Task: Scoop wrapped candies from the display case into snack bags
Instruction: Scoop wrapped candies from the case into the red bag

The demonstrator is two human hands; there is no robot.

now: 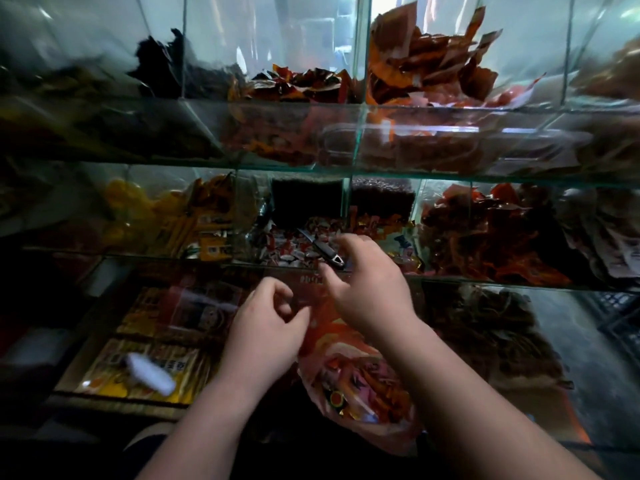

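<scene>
One scoop [322,248], diagonal (handle near-right)

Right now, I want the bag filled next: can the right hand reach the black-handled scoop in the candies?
Probably yes: the right hand hovers just short of the scoop, whose handle points toward it; nothing visible lies between.

Left hand [266,327] curled, right hand [367,289] outstretched.

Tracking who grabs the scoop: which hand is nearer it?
Right. The right hand is open right at the scoop handle's end; the left hand is lower and further left, holding the bag.
</scene>
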